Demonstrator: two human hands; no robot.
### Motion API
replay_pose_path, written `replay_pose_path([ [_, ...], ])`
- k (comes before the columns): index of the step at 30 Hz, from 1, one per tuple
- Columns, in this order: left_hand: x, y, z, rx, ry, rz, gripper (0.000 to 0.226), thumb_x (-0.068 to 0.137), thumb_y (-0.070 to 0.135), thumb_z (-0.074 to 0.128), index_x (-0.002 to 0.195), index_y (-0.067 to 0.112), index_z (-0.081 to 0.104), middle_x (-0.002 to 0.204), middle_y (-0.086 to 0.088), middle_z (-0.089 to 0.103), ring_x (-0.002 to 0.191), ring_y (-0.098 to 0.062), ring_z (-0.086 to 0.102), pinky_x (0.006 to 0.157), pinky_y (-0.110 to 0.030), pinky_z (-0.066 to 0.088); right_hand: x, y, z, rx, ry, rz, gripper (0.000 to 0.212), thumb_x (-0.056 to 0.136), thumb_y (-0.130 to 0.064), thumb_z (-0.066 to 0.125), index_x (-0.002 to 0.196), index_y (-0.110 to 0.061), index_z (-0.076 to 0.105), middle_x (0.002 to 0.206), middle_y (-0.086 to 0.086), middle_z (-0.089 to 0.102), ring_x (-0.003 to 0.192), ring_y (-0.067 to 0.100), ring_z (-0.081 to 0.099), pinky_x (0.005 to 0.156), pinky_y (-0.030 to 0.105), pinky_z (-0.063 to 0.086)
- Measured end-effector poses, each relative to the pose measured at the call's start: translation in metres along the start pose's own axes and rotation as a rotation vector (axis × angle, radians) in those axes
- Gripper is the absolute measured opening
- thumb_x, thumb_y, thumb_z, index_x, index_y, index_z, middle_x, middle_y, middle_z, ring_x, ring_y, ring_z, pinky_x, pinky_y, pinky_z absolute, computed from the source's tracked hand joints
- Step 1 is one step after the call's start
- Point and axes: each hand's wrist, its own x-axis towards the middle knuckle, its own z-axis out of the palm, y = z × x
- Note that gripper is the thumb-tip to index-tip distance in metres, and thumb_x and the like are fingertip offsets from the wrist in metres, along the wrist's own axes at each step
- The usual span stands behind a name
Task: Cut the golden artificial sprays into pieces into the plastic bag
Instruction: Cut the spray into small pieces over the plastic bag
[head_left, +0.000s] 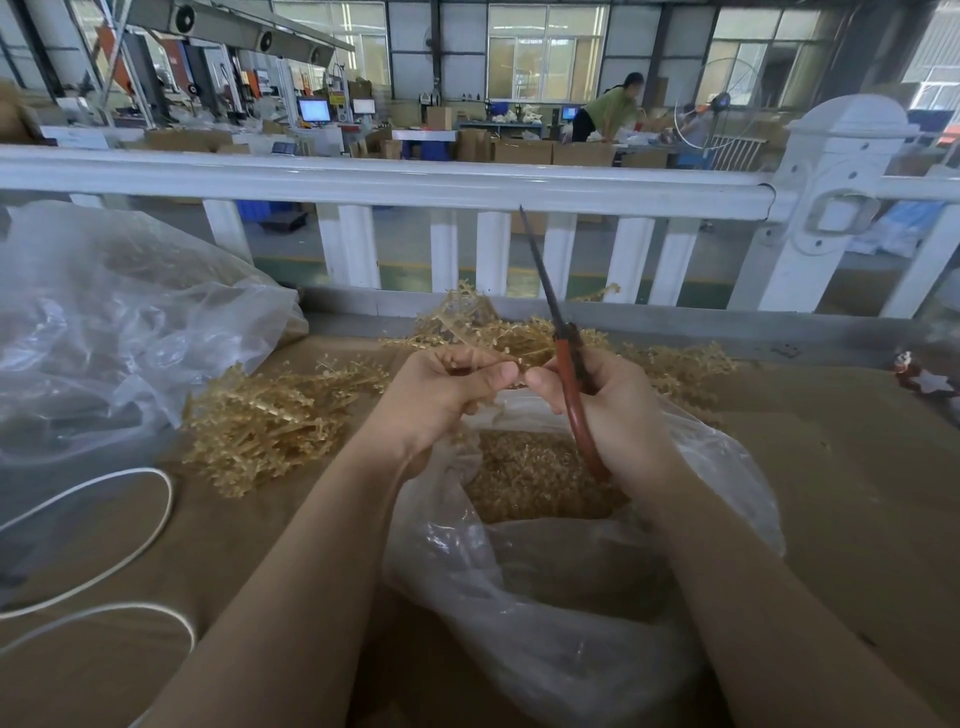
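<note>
Left hand (457, 387): I pinch a golden spray (470, 319) by its stem, over the plastic bag (561, 561).
Right hand (608, 400): my fingers wrap the scissors (563, 358), blades closed, tip up.
Risk: pieces may miss the bag's mouth, since the spray sits at its far edge.
Fingers: my thumbs nearly touch; a hasty snip could nick one.

A white railing (384, 179) crosses behind the table; a white cord (156, 525) loops at left, beside a crumpled clear bag (104, 322)
</note>
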Motion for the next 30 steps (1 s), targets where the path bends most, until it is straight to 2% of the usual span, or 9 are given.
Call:
replay_pose_path([
  [4,0.002,0.002,-0.011,-0.020,0.055,0.010,0.021,0.075,0.027,0.074,0.082,0.008,0.072,0.063,0.005,0.064,0.059,-0.011,0.051,0.051,-0.016,0.041,0.000,0.004,-0.001,-0.308,0.003,0.013,0.060,0.058,-0.088,0.058,0.093,-0.040,0.061,0.080,-0.023,0.066,0.080,-0.003,0.061,0.066,0.019,0.042],
  [9,0.001,0.006,-0.019,-0.058,0.138,0.060,0.024,0.072,0.027,0.074,0.083,0.005,0.073,0.066,0.005,0.071,0.049,-0.003,0.048,0.043,-0.014,0.041,-0.001,0.007,0.000,-0.524,-0.018,-0.072,0.076,0.053,-0.104,0.040,0.106,-0.049,0.047,0.086,-0.034,0.055,0.080,-0.012,0.049,0.062,0.016,0.037],
  [11,0.001,0.008,-0.020,-0.048,0.141,0.097,0.008,0.075,0.025,0.074,0.072,0.018,0.076,0.065,0.006,0.069,0.050,-0.002,0.047,0.048,-0.012,0.040,-0.002,0.006,0.001,-0.557,-0.017,-0.096,0.078,0.051,-0.106,0.034,0.105,-0.051,0.044,0.084,-0.037,0.051,0.078,-0.014,0.046,0.060,0.015,0.034],
  [14,0.003,0.006,-0.024,0.005,0.146,0.160,0.028,0.086,0.012,0.070,0.062,0.027,0.075,0.071,0.004,0.070,0.051,-0.002,0.046,0.053,-0.012,0.041,-0.003,0.005,0.001,-0.602,-0.020,-0.117,0.074,0.055,-0.104,0.036,0.104,-0.050,0.043,0.083,-0.038,0.047,0.080,-0.005,0.049,0.060,0.015,0.034],
  [16,0.003,0.006,-0.025,0.027,0.140,0.171,0.030,0.087,0.010,0.070,0.063,0.027,0.075,0.072,0.004,0.070,0.052,-0.002,0.046,0.054,-0.012,0.041,-0.004,0.005,0.001,-0.614,-0.018,-0.126,0.072,0.056,-0.103,0.037,0.103,-0.050,0.043,0.082,-0.038,0.046,0.083,0.000,0.051,0.059,0.015,0.034],
  [19,0.002,0.006,-0.024,0.047,0.138,0.169,0.029,0.085,0.011,0.071,0.063,0.029,0.075,0.056,0.010,0.060,0.050,-0.002,0.044,0.051,-0.011,0.038,-0.003,0.006,0.001,-0.626,-0.018,-0.127,0.066,0.060,-0.099,0.044,0.103,-0.049,0.044,0.082,-0.035,0.049,0.083,0.002,0.053,0.058,0.019,0.037],
  [22,0.000,0.008,-0.022,0.035,0.127,0.175,0.017,0.076,0.021,0.073,0.062,0.030,0.075,0.053,0.011,0.057,0.050,-0.002,0.044,0.051,-0.011,0.038,-0.003,0.007,0.001,-0.637,-0.015,-0.131,0.063,0.063,-0.096,0.049,0.103,-0.047,0.046,0.082,-0.029,0.052,0.078,-0.002,0.051,0.056,0.016,0.035],
  [27,-0.003,0.010,-0.022,-0.001,0.092,0.181,0.008,0.073,0.024,0.073,0.067,0.027,0.078,0.058,0.008,0.060,0.051,-0.003,0.045,0.052,-0.012,0.039,-0.004,0.005,0.002,-0.635,-0.006,-0.125,0.077,0.053,-0.103,0.034,0.104,-0.048,0.049,0.083,-0.031,0.055,0.074,-0.008,0.050,0.055,0.018,0.037],
  [30,-0.003,0.011,-0.021,-0.010,0.095,0.193,0.018,0.079,0.015,0.072,0.067,0.027,0.078,0.062,0.011,0.066,0.051,0.000,0.047,0.052,-0.011,0.039,-0.004,0.004,0.001,-0.648,0.011,-0.133,0.076,0.054,-0.103,0.034,0.102,-0.047,0.051,0.079,-0.030,0.055,0.071,-0.008,0.051,0.052,0.019,0.037],
])
